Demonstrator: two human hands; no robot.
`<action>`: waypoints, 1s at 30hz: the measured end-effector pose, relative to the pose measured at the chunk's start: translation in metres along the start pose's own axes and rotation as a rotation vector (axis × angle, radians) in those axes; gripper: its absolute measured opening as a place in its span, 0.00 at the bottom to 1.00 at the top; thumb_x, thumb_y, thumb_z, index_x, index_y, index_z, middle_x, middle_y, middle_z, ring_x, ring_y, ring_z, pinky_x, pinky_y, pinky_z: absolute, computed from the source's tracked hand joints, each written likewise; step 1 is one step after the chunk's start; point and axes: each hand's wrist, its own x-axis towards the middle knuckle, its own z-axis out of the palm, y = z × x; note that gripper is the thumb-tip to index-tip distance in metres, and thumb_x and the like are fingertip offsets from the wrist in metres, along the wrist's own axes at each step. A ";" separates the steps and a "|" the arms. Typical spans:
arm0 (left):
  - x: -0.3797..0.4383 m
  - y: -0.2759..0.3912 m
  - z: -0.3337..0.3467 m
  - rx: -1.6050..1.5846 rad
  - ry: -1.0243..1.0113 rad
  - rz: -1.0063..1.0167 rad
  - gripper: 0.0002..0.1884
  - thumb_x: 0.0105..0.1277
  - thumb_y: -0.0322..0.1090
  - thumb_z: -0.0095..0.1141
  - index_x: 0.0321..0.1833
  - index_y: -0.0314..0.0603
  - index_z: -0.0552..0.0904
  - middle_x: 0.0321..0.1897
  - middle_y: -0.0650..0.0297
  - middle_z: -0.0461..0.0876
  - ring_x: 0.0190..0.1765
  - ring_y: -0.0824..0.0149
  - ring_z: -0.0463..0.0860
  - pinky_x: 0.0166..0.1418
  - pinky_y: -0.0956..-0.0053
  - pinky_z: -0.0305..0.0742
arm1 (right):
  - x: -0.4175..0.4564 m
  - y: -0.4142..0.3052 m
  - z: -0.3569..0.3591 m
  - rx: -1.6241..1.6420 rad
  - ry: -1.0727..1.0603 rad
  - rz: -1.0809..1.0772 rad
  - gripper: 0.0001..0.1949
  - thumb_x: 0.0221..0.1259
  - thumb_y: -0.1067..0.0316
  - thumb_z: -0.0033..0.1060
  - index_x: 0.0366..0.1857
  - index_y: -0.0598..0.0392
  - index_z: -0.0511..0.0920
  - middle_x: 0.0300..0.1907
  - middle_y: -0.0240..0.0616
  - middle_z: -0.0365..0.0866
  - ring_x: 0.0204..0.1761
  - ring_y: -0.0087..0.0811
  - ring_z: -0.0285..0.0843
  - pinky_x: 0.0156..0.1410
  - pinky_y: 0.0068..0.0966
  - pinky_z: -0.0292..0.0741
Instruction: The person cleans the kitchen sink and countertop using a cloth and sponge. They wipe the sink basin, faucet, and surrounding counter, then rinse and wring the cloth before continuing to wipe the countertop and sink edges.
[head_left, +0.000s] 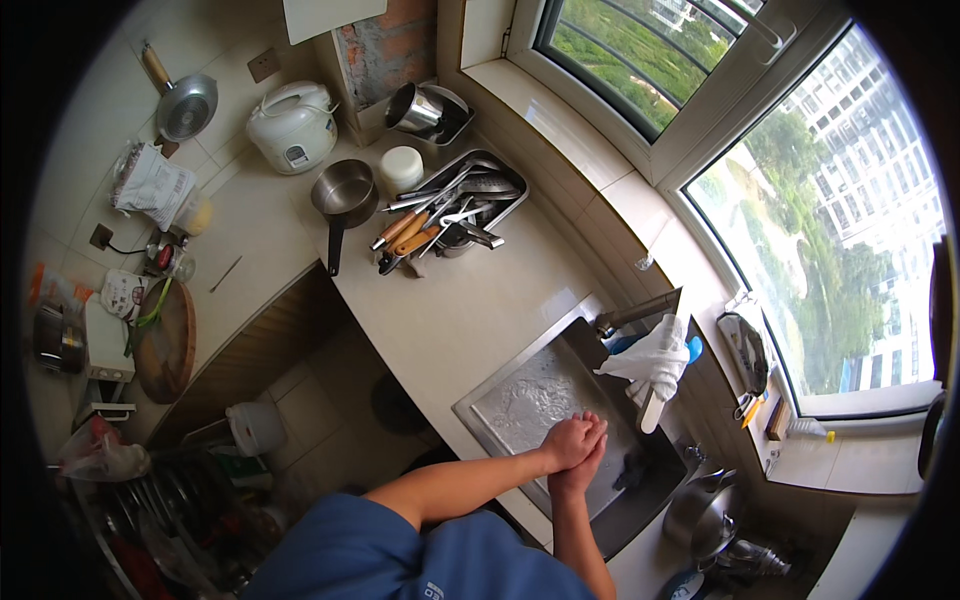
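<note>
My left hand (564, 444) and my right hand (576, 478) are clasped together over the stainless steel sink (517, 442). The left lies across the right, with the fingers close together. Their palms are hidden, so anything between them cannot be seen. Below them the basin floor looks wet, with rippled water (534, 394) towards its far left side. A dark object (634, 471) lies in the basin to the right of my hands. Above the basin's far right edge is the metal faucet (637, 311), with a white cloth (654, 352) hanging by it.
Beyond the sink, a tray of utensils (514, 202) and a saucepan (345, 191) stand on the counter (420, 330). A rice cooker (292, 127) is farther back. On the left counter sits a round wooden cutting board (169, 352). A steel pot (697, 510) is right of the sink.
</note>
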 end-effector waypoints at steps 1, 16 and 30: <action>0.010 -0.009 -0.006 0.060 -0.073 -0.014 0.25 0.76 0.56 0.42 0.42 0.39 0.82 0.41 0.44 0.84 0.48 0.41 0.82 0.53 0.46 0.74 | 0.005 0.001 -0.008 0.001 0.007 -0.006 0.23 0.77 0.47 0.44 0.63 0.52 0.69 0.57 0.38 0.75 0.60 0.36 0.73 0.69 0.33 0.67; 0.048 -0.134 -0.172 -0.108 0.270 -0.110 0.19 0.74 0.48 0.56 0.54 0.39 0.82 0.43 0.56 0.87 0.46 0.63 0.85 0.53 0.68 0.79 | 0.024 0.006 -0.044 -0.411 0.330 0.033 0.12 0.69 0.54 0.63 0.41 0.51 0.78 0.38 0.34 0.80 0.40 0.31 0.82 0.47 0.32 0.82; -0.093 -0.082 -0.101 -0.073 0.412 -0.006 0.11 0.71 0.38 0.60 0.40 0.37 0.77 0.36 0.55 0.82 0.39 0.61 0.81 0.44 0.67 0.76 | -0.011 0.059 0.004 -0.529 -0.172 0.470 0.19 0.79 0.56 0.40 0.59 0.58 0.74 0.54 0.40 0.82 0.56 0.35 0.82 0.64 0.37 0.77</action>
